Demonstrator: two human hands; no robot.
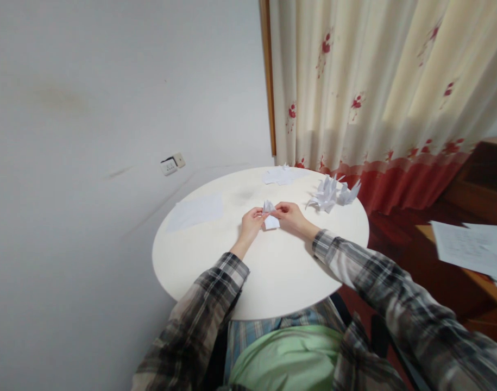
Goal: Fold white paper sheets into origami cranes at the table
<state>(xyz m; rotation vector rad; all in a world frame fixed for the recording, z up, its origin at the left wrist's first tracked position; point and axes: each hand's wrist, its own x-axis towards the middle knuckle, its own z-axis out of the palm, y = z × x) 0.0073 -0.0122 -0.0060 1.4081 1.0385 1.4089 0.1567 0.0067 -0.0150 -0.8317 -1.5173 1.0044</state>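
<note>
A small piece of folded white paper [271, 222] is held just over the middle of the round white table [264, 282]. My left hand [251, 224] pinches its left edge, fingers closed. From the right, my right hand [291, 214] grips the opposite edge between thumb and fingers. The upper part of the paper stands up in a peak, and a flatter flap hangs toward me. Its finer creases are too small to make out.
Several folded white paper figures [326, 194] cluster at the table's right. Flat white sheets [197, 210] lie at the left, and more paper pieces [278, 175] at the far edge. Behind are a wall with a socket [169, 166] and a curtain [354, 81]. Printed papers [470, 247] rest on furniture at right.
</note>
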